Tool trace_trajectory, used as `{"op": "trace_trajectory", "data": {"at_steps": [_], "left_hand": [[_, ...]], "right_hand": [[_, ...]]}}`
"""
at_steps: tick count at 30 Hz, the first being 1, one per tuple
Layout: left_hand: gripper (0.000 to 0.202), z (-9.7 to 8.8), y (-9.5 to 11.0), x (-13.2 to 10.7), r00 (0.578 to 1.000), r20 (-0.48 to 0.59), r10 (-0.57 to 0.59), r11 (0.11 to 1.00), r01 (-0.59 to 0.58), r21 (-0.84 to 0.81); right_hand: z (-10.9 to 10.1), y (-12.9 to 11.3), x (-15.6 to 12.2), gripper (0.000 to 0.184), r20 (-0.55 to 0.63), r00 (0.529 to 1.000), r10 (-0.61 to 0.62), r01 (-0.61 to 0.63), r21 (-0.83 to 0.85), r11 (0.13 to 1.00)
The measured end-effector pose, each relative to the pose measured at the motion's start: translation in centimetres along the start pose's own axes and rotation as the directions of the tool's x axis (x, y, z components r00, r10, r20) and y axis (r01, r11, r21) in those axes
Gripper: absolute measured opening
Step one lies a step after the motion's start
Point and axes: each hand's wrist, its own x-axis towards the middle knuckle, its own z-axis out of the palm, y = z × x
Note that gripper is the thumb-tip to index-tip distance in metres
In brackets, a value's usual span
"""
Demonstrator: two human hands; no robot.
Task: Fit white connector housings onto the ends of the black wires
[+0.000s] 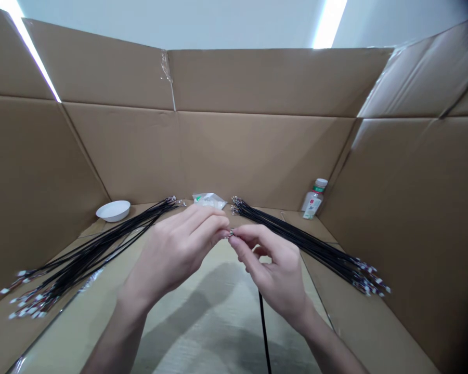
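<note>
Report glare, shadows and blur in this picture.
Head view: two light strips glare white up top; head view: soft shadows fall across the table; head view: the small piece between the fingers looks blurred; head view: the right edge darkens.

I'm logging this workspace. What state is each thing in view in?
Left hand: fingers pinched at a tiny piece
Right hand: thumb and forefinger pinched there too
Black cable: below right hand, upper end hidden
Left cable bundle: lying, strands fanned
Right cable bundle: lying, packed closer
White bowl: right side up
Plastic bag: crumpled, seal unclear
Bottle: upright, capped
Cardboard wall: upright, creased
</note>
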Motion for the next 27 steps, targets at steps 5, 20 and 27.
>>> {"op": "trace_trajectory", "data": {"at_steps": [5,20,27], "left_hand": [[0.007,0.7,0.1,0.0,1.0,0.014,-0.013,1.0,0.013,0.025],[0.02,2.0,0.8,1.1,0.806,0.362,-0.469,0.401,0.559,-0.726],[0.018,2.4,1.0,1.2,0.748,0.439,-0.498,0.105,0.555,-0.825]], "right_hand": [[-0.1,0.2,0.1,0.01,0.023,1.0,0.02,-0.019,-0.007,1.0],[-1.3,0.2,0.7,0.011,-0.082,0.993,0.082,-0.089,-0.078,0.993],[-2.2,0.9,1.5,0.013,0.079,0.96,0.269,-0.28,0.215,0.936]]}}
